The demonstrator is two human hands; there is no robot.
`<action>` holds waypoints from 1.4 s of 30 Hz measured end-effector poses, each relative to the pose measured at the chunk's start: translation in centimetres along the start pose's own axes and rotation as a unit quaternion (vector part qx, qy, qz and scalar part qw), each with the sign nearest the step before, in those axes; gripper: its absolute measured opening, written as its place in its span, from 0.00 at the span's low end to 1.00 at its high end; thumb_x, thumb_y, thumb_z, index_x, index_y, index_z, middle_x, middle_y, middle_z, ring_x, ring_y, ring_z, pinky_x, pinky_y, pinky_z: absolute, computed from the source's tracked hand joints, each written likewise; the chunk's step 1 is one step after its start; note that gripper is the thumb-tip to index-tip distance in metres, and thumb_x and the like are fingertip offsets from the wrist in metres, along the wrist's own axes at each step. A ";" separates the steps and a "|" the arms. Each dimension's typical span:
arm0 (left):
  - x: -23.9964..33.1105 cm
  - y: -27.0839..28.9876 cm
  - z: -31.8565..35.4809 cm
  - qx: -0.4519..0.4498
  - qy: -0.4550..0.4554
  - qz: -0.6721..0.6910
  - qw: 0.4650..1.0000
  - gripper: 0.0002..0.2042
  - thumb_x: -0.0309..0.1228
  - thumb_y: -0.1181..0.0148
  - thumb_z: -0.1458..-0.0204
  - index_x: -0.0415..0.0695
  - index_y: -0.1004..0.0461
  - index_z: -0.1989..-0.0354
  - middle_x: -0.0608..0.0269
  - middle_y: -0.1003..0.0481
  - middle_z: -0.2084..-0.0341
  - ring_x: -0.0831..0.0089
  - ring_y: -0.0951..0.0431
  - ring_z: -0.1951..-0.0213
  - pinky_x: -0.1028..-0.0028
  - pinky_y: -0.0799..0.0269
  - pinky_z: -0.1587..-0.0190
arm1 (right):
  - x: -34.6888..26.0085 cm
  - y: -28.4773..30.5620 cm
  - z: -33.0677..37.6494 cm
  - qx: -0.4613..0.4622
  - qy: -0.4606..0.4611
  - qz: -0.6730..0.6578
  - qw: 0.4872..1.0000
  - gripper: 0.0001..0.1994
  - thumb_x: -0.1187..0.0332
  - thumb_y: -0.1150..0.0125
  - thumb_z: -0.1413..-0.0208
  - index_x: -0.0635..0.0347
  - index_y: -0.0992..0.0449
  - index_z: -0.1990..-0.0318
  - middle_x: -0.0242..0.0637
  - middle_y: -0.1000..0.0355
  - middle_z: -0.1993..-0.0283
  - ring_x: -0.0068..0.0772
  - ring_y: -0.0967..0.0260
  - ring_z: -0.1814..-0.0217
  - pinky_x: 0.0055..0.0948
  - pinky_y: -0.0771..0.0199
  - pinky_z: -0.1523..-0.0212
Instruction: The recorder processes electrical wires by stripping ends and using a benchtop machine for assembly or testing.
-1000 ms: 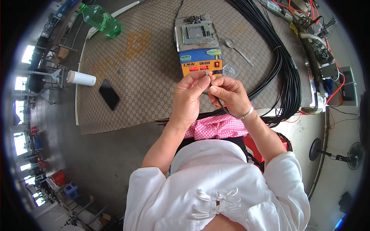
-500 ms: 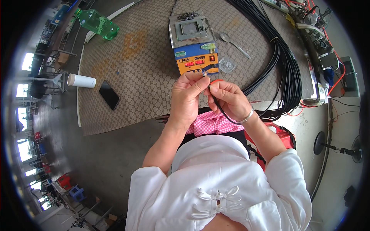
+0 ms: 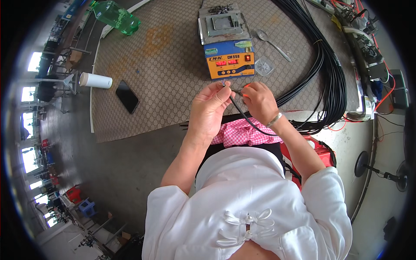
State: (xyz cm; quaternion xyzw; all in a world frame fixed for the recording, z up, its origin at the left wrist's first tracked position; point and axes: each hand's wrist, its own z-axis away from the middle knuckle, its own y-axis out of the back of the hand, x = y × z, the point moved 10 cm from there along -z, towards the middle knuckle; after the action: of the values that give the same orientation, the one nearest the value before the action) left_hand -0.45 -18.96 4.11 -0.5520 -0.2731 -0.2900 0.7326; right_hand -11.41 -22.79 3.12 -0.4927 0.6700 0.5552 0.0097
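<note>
A black cable is pinched near its end between the thumb and fingers of my left hand, just in front of the solder pot. Fine bare wire ends stick out past the fingertips. From there the cable curves down to the right, below my right hand. That hand is turned palm down with its fingers curled round a small orange object; its kind is mostly hidden by the fingers. The blue and yellow pot has lit red displays and a square metal basin on top.
A large coil of black cable lies along the table's right side. Beyond the pot's right side are a spoon and a small clear plastic dish. To the left stand a green bottle, a white cup and a phone.
My right hand has come off the cable and turned palm down, a little apart from my left hand, keeping the orange object. My left hand still pinches the cable end. The view has shifted slightly.
</note>
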 end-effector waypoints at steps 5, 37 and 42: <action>0.4 0.9 0.9 -0.005 0.010 0.025 1.000 0.07 0.27 0.44 0.51 0.42 0.29 0.63 0.65 0.28 0.72 0.75 0.29 0.69 0.76 0.33 0.64 | 1.6 -2.9 1.1 -0.080 -0.022 0.122 0.989 0.10 0.75 0.46 0.61 0.60 0.30 0.67 0.41 0.36 0.63 0.43 0.39 0.58 0.36 0.37 0.58; -0.5 3.9 1.8 0.069 0.063 0.034 0.995 0.11 0.24 0.43 0.52 0.37 0.29 0.60 0.66 0.28 0.70 0.78 0.29 0.72 0.80 0.32 0.66 | -2.7 -1.9 1.6 -0.210 -0.268 -0.547 0.765 0.14 0.64 0.45 0.47 0.64 0.29 0.57 0.20 0.38 0.79 0.07 0.48 0.81 0.11 0.49 0.81; -0.8 3.8 1.7 0.048 0.073 0.046 0.995 0.11 0.24 0.43 0.53 0.37 0.29 0.60 0.67 0.28 0.71 0.79 0.30 0.73 0.80 0.33 0.66 | -3.5 -1.4 1.5 -0.221 -0.281 -0.538 0.763 0.15 0.64 0.44 0.47 0.64 0.29 0.57 0.20 0.38 0.79 0.07 0.49 0.81 0.11 0.50 0.81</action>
State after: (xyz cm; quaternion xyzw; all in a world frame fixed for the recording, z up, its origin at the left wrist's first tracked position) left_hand 1.58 -16.36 1.48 -0.5055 -0.2065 -0.2819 0.7889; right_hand -9.50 -19.21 3.52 -0.5830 0.1208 0.7049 0.3855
